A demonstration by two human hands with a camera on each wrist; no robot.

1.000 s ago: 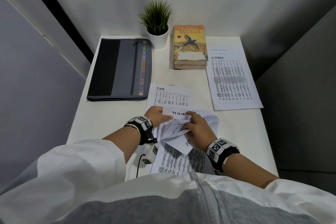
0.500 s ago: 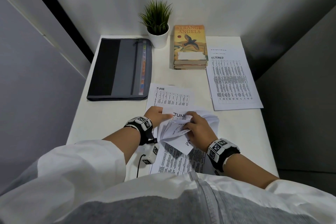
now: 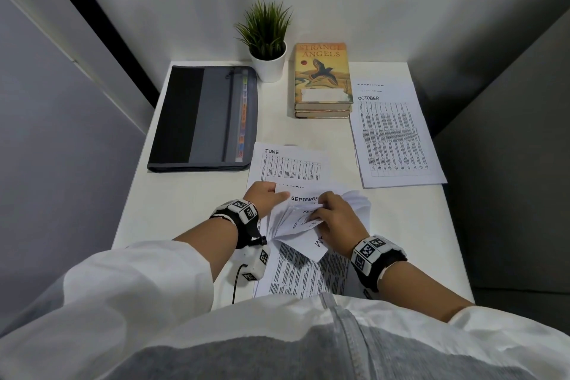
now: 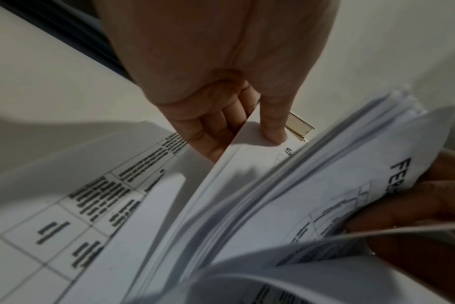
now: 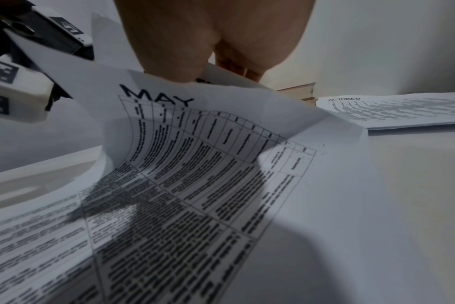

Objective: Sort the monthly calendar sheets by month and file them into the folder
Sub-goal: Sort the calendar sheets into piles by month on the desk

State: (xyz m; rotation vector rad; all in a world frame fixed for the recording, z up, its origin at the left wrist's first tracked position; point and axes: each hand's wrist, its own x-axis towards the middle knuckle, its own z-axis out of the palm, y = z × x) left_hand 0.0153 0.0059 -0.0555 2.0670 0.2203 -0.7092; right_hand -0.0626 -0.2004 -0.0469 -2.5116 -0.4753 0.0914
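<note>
A stack of calendar sheets (image 3: 308, 271) lies at the desk's near edge. My right hand (image 3: 334, 219) curls its top corners back and pinches them, with MAY (image 5: 156, 96) on the outermost folded sheet and a FEB sheet (image 4: 403, 174) behind it. My left hand (image 3: 265, 196) pinches the far left corner of the uncovered SEPTEMBER sheet (image 3: 303, 199), thumb (image 4: 273, 127) on top. A JUNE sheet (image 3: 287, 163) lies just beyond. An OCTOBER sheet (image 3: 391, 133) tops a pile at the right. The dark grey folder (image 3: 203, 117) lies zipped at the back left.
A potted plant (image 3: 266, 40) stands at the back centre against the wall. Two stacked books (image 3: 322, 80) lie right of it. The white desk (image 3: 191, 194) is narrow, boxed in by grey walls left and right.
My right hand has curled back another sheet: the JUNE heading that showed at the stack's far end has given way to SEPTEMBER. Both hands stay in place.
</note>
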